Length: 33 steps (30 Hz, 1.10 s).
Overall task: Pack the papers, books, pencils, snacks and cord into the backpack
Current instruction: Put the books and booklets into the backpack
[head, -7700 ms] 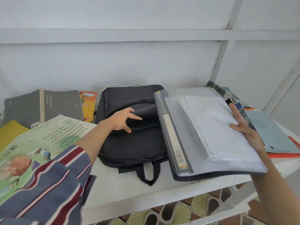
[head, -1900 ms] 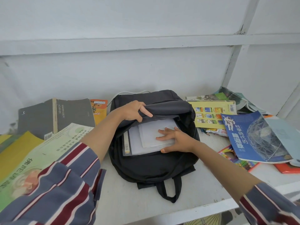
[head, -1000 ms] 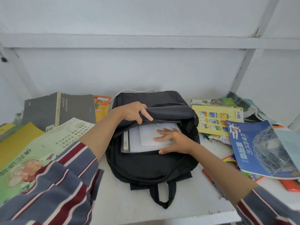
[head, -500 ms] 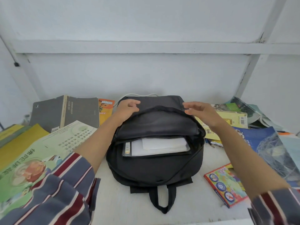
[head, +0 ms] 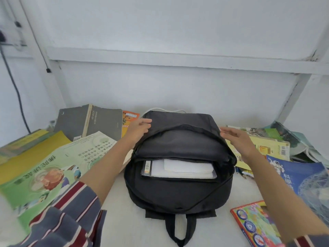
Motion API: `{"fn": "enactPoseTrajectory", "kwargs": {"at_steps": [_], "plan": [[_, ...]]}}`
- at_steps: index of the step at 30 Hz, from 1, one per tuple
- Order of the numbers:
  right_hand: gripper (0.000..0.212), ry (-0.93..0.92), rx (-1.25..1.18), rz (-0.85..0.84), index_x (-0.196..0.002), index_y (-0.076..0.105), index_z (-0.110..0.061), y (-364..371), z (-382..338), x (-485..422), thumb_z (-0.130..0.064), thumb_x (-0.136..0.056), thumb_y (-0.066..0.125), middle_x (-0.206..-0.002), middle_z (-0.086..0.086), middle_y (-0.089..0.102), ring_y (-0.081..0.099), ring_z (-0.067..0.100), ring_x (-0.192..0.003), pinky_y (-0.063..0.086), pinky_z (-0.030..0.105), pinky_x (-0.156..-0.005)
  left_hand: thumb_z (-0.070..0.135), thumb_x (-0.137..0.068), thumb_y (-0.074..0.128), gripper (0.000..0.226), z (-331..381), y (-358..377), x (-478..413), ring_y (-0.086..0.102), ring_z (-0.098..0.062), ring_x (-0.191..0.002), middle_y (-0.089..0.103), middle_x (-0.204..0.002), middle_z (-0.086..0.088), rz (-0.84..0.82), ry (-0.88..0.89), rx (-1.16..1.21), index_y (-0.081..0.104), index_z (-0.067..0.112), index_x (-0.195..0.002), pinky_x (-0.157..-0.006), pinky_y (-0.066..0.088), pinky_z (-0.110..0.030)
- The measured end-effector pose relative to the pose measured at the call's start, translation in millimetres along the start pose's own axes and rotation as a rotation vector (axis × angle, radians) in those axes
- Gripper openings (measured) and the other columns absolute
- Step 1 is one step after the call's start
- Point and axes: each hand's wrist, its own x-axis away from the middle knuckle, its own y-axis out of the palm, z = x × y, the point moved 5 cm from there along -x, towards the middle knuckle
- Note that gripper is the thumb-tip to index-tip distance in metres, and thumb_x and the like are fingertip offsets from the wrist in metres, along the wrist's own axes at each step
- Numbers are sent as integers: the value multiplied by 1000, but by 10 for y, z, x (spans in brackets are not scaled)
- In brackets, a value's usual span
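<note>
Backpack (head: pixel 178 193): black, lying flat in the middle of the white desk (head: pixel 124 221), its main opening unzipped and gaping, its carry loop pointing toward the person.
Papers (head: pixel 187 167): a stack of white sheets in a clear folder (head: pixel 156 172) with a barcode on its spine. It sits inside the backpack's opening, its far part tucked under the raised flap.
Left hand (head: pixel 140 128): fingers loose and nearly straight, touching the upper left edge of the backpack's flap and gripping nothing.
Right hand (head: pixel 236 139): fingers straight and slightly spread, just beside the upper right edge of the flap and holding nothing. Whether they touch the fabric cannot be told.
Cord (head: pixel 165 110): white, curving behind the backpack's far edge, by the wall.
Left side: a grey book (head: pixel 99 122) lies open face down with an orange book (head: pixel 129 122) just beside it. Nearer are a green booklet (head: pixel 53 172) and a yellow book (head: pixel 26 154).
Right side: a yellow barcoded book (head: pixel 270 148) lies beyond the right hand, with a blue astronaut book (head: pixel 302 175) nearer. A red-edged colourful book (head: pixel 254 223) lies by the front edge.
Sleeve (head: pixel 67 220): striped, on the left arm.
</note>
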Motion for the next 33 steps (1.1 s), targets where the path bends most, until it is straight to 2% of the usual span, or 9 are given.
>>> {"fn": "enactPoseTrajectory", "kwargs": {"at_steps": [4, 9, 12, 14, 20, 25, 28, 31, 33], "plan": [[25, -55, 49, 29, -113, 65, -18, -88, -99, 38, -14, -89, 59, -111, 3, 64, 57, 20, -108, 37, 32, -88, 13, -93, 52, 20, -17, -188, 158, 59, -17, -94, 61, -110, -5, 58, 16, 39, 61, 17, -111, -75, 44, -18], [23, -193, 140, -1, -109, 65, -18, 203, -463, 167, -10, -88, 60, -103, 3, 64, 55, 15, -96, 37, 26, -86, 9, -92, 51, 24, -65, -451, 333, 57, -12, -87, 61, -103, -2, 43, 58, -129, 62, 10, -114, -64, 41, -13], [23, -257, 162, -85, -109, 65, -18, 572, -693, 210, -10, -89, 60, -102, 1, 64, 56, 14, -97, 38, 19, -82, 11, -93, 50, 26, -54, -729, 412, 55, -12, -98, 59, -108, -1, 91, 86, -224, 61, 10, -117, -71, 42, -18], [24, -265, 157, -143, -111, 65, -18, 853, -813, 241, -11, -89, 60, -105, 0, 64, 56, 14, -102, 36, 21, -86, 14, -93, 50, 26, -57, -952, 468, 53, -12, -105, 59, -113, 1, 115, 95, -291, 61, 13, -117, -79, 40, -23], [26, -278, 164, -346, -113, 64, -22, 1872, -1040, 504, -12, -89, 59, -108, -4, 63, 56, 12, -103, 40, 25, -90, 13, -93, 52, 28, -238, -1749, 657, 53, -14, -107, 60, -120, -5, 173, 61, -369, 61, 11, -119, -84, 38, -24], [29, -231, 207, -456, -117, 63, -15, 2641, -965, 844, -13, -88, 61, -112, -5, 63, 56, 11, -103, 40, 25, -89, 12, -92, 53, 33, -530, -2200, 812, 49, -14, -104, 56, -124, -7, 120, -8, -409, 56, 10, -125, -84, 37, -28], [31, -195, 218, -461, -118, 63, -16, 2985, -870, 1051, -15, -87, 63, -114, -5, 60, 53, 10, -106, 36, 23, -90, 13, -91, 55, 35, -694, -2393, 844, 49, -18, -108, 52, -127, -9, 63, -45, -426, 55, 14, -126, -86, 37, -28], [30, -140, 193, -402, -115, 64, -16, 3190, -782, 1194, -14, -85, 64, -114, -4, 58, 54, 14, -107, 37, 23, -89, 14, -91, 55, 39, -812, -2501, 850, 44, -22, -124, 44, -138, -11, -1, -66, -438, 50, 16, -130, -89, 34, -26], [31, -102, 178, -350, -115, 64, -15, 3258, -722, 1286, -12, -84, 65, -115, -5, 57, 55, 15, -106, 38, 23, -88, 15, -92, 54, 43, -862, -2525, 848, 44, -21, -123, 40, -142, -8, -52, -70, -469, 46, 18, -134, -87, 35, -25]]}}
